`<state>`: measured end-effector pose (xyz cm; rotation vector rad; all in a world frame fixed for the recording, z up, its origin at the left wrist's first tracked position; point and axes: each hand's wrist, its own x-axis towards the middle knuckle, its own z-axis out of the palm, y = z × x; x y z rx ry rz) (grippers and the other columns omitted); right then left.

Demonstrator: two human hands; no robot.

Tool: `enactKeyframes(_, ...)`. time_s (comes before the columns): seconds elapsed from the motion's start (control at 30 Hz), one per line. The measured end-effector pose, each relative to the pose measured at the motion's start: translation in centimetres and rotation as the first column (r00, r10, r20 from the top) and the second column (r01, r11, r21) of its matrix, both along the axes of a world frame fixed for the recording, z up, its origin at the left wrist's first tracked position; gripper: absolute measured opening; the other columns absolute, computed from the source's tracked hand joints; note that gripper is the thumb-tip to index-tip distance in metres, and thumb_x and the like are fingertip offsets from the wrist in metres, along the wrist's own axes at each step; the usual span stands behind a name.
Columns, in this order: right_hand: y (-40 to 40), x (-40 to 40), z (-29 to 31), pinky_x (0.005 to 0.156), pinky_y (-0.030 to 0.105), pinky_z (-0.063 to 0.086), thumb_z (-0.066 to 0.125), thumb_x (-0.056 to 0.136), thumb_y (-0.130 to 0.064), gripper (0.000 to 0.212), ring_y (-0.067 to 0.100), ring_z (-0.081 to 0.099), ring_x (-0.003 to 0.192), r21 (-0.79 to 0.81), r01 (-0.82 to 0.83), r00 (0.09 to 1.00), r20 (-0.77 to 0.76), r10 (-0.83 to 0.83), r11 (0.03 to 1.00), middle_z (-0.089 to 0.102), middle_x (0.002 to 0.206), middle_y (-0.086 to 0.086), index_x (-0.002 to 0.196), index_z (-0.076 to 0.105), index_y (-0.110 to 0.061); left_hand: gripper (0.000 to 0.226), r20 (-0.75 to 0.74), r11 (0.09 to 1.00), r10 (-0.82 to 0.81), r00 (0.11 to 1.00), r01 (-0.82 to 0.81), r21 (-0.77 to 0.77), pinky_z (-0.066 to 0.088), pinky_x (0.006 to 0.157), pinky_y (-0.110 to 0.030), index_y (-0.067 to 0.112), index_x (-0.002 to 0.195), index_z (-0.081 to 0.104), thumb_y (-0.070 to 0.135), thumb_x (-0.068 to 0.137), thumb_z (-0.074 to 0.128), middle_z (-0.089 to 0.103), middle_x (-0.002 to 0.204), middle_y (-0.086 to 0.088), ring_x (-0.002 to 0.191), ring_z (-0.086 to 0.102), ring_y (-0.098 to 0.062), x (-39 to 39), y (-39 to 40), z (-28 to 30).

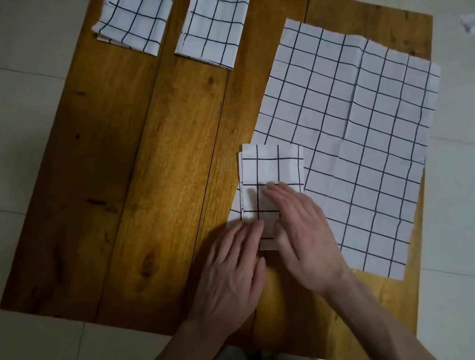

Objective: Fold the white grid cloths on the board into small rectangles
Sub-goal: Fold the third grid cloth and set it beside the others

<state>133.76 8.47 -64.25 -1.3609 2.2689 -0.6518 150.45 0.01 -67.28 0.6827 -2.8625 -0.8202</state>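
Both hands, left hand (234, 271) and right hand (303, 231), press flat with straight fingers on the folded cloth (270, 173).

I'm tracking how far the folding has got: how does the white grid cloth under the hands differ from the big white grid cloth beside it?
The small folded white grid cloth under the hands is layered into a narrow rectangle; the large white grid cloth on the right lies spread open in one layer, showing creases. The left hand and right hand press flat on the folded one; the large one is untouched. Both share black grid lines and lie on the wooden board.
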Motion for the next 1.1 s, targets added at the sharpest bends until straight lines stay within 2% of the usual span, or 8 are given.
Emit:
enactKeyframes(0.13,-0.4,-4.0,-0.9,0.122,0.046,0.033,0.045,0.108,-0.018,0.046,0.018,0.036,0.152,-0.035,0.057,0.988,-0.141,-0.061,0.998,0.045,0.16,0.002,0.153,0.046,-0.012,0.053,0.087,0.982,-0.171,0.981,0.177,-0.068,0.033,0.123,-0.046,0.016,0.159,0.04,0.036,0.11,0.039,0.043,0.162,-0.003,0.153,0.034,-0.021,-0.3,-0.1,-0.2)
enactKeyframes(0.23,-1.6,-7.2,-1.5,0.117,0.046,0.038,0.051,0.108,-0.015,0.047,0.024,0.043,0.146,-0.012,0.077,0.981,-0.176,-0.078,0.997,0.047,0.158,0.005,0.154,0.045,-0.012,0.053,0.151,0.957,-0.242,0.958,0.262,-0.129,0.032,0.124,-0.049,0.018,0.158,0.043,0.04,0.111,0.035,0.042,0.164,-0.005,0.153,0.034,-0.023,-0.3,0.0,-0.5)
enactKeyframes(0.37,-3.0,-9.2,-1.8,0.101,0.048,0.046,0.061,0.103,-0.018,0.047,0.03,0.054,0.125,0.045,0.129,0.982,-0.146,-0.121,0.991,0.06,0.139,0.005,0.149,0.052,-0.016,0.054,0.207,0.952,-0.219,0.953,0.256,-0.169,0.03,0.125,-0.052,0.016,0.158,0.045,0.041,0.112,0.03,0.04,0.166,-0.008,0.156,0.031,-0.024,-0.1,0.0,-0.8)
enactKeyframes(0.5,-3.2,-9.3,-1.5,0.09,0.039,0.04,0.069,0.096,-0.021,0.043,0.031,0.056,0.111,0.076,0.216,0.962,-0.186,-0.199,0.973,0.065,0.119,0.005,0.139,0.06,-0.02,0.056,0.24,0.96,-0.135,0.961,0.186,-0.207,0.027,0.125,-0.054,0.014,0.158,0.044,0.042,0.113,0.026,0.038,0.167,-0.009,0.158,0.029,-0.025,-0.2,-0.6,-0.5)
enactKeyframes(0.63,-1.4,-8.6,-1.2,0.086,0.039,0.039,0.072,0.094,-0.021,0.037,0.032,0.059,0.103,0.081,0.326,0.926,-0.227,-0.301,0.942,0.068,0.112,0.005,0.13,0.064,-0.02,0.06,0.252,0.969,-0.033,0.967,0.092,-0.227,0.03,0.124,-0.058,0.014,0.157,0.046,0.045,0.113,0.02,0.035,0.168,-0.013,0.157,0.029,-0.029,-1.0,-1.7,0.0)
enactKeyframes(0.8,1.6,-6.4,-1.6,0.088,0.048,0.046,0.067,0.098,-0.026,0.034,0.033,0.06,0.102,0.129,0.42,0.88,-0.303,-0.367,0.899,0.07,0.114,0.006,0.13,0.059,-0.017,0.062,0.295,0.964,0.034,0.955,0.046,-0.262,0.026,0.125,-0.06,0.013,0.159,0.042,0.049,0.11,0.027,0.031,0.168,-0.02,0.158,0.026,-0.034,-2.9,-3.1,-0.1)
enactKeyframes(0.97,3.1,-4.4,-1.9,0.083,0.044,0.046,0.059,0.103,-0.034,0.029,0.028,0.059,0.095,0.096,0.458,0.856,-0.316,-0.409,0.884,0.066,0.109,0.003,0.129,0.056,-0.02,0.066,0.292,0.954,0.07,0.954,0.022,-0.3,0.021,0.128,-0.058,0.01,0.162,0.035,0.049,0.11,0.023,0.027,0.169,-0.021,0.158,0.023,-0.036,-5.1,-3.8,0.0)
enactKeyframes(1.1,4.2,-3.1,-1.3,0.092,0.048,0.048,0.049,0.109,-0.036,0.043,0.031,0.054,0.117,0.082,0.477,0.827,-0.378,-0.416,0.875,0.055,0.132,0.013,0.146,0.051,-0.014,0.066,0.237,0.957,0.053,0.97,0.018,-0.289,0.023,0.128,-0.055,0.007,0.164,0.027,0.046,0.111,0.023,0.022,0.172,-0.017,0.16,0.019,-0.032,-5.0,-2.3,0.6)
